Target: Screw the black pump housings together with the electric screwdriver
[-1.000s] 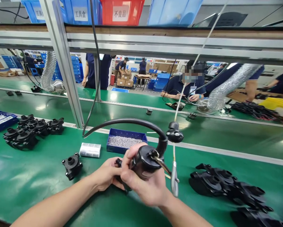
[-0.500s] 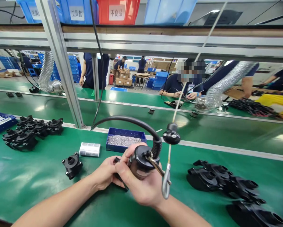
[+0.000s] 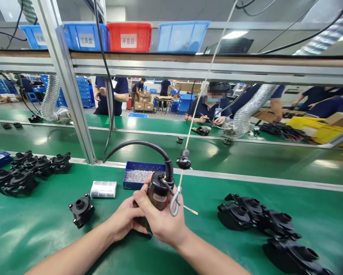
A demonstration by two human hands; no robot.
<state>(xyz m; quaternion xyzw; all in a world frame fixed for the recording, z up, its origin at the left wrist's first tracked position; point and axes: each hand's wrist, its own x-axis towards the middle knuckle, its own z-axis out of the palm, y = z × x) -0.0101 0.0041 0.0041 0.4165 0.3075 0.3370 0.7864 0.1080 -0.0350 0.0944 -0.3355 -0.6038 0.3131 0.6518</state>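
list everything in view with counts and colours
corded tool: one, black, right hand
held part: one, black, left hand, mostly hidden
lone housing: one, black, left of hands
other housings: several, black, at both sides
trays: two, blue, centre and far left
metal bits: many, silver, in central tray
packet: one, white, left of metal bits
shelf bins: three blue, one red, overhead
ducts: several, silver, background
co-workers: several, navy shirts, background
near worktop: one, green, beneath hands
left hand: one, bare, centre
right hand: one, bare, centre
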